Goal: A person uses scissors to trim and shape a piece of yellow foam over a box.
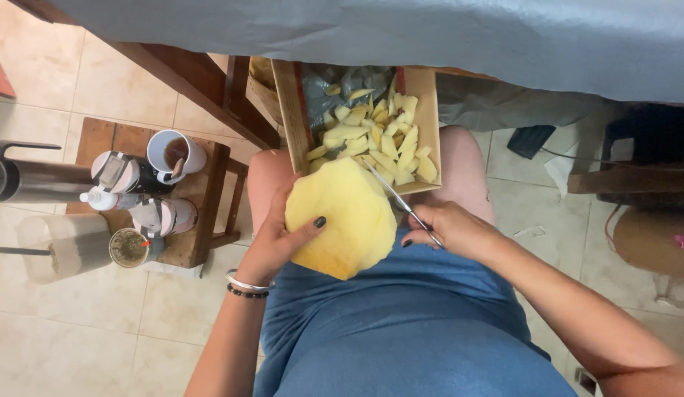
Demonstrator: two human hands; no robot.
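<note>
The big peeled yellow fruit sits over my lap, near the wooden box of cut pieces, clasped by my left hand, while my right hand, immediately right, grips a thin knife angled across its far-right edge.

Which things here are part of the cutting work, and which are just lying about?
In use:
- peeled yellow fruit, held by the left hand
- knife, in the right hand
- box holding the cut pieces

Lying about:
- mug and cups on the stool
- flask
- blue cloth overhead
</note>
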